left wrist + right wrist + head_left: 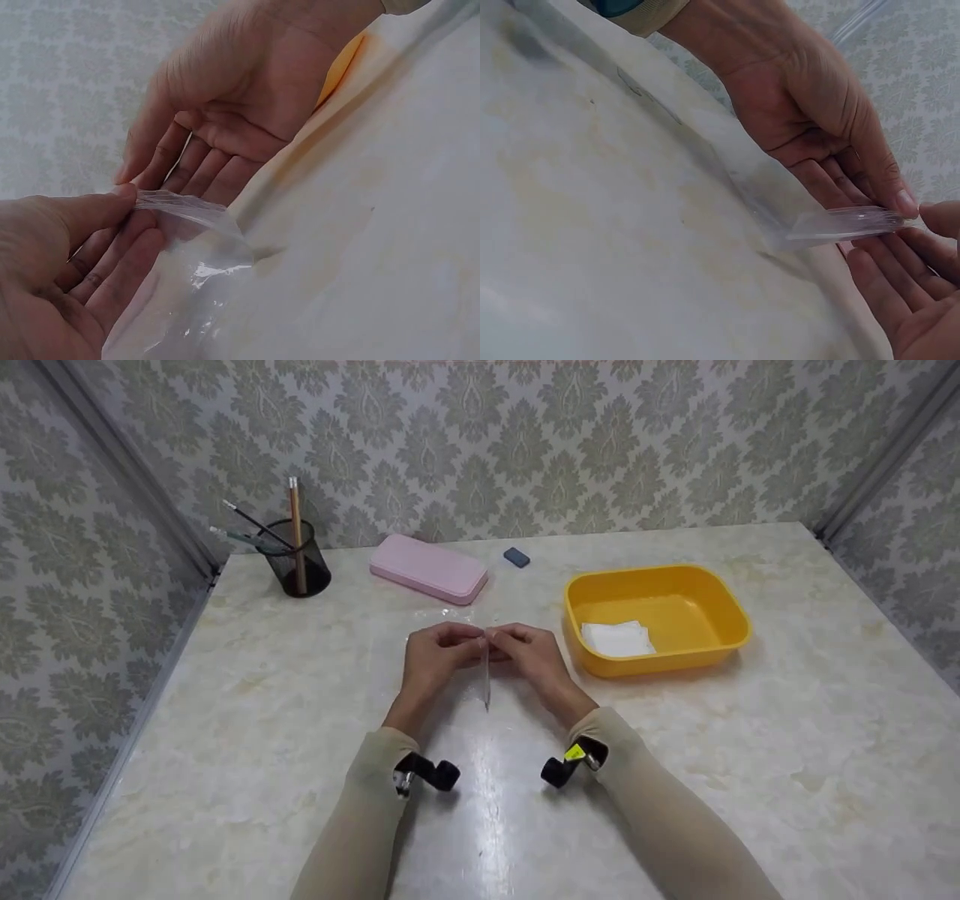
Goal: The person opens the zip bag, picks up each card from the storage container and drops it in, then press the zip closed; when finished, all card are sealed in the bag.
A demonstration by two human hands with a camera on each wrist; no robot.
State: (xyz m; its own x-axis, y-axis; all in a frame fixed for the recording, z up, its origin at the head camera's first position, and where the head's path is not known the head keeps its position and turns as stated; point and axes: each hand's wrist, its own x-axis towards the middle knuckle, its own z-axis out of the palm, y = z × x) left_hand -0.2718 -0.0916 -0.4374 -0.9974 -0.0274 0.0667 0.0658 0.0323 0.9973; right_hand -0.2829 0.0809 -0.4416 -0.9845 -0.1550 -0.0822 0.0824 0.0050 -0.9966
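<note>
A clear plastic bag (486,684) hangs edge-on between my two hands at the middle of the table. My left hand (437,658) pinches its gathered top edge between thumb and forefinger, as the left wrist view shows. Fingertips meeting the left ones, my right hand (534,657) pinches the same end from the other side. The other fingers of both hands are loosely bent beneath. In the left wrist view the bag (206,296) spreads downward, shiny and see-through. Its folded top strip (844,225) shows bunched in the right wrist view.
Right of the hands stands a yellow bin (660,664) with white paper pieces (618,639) inside. Behind them lie a pink case (429,566) and a small dark blue block (517,557). A black mesh cup (304,574) with several pencils is at the back left, near the patterned wall.
</note>
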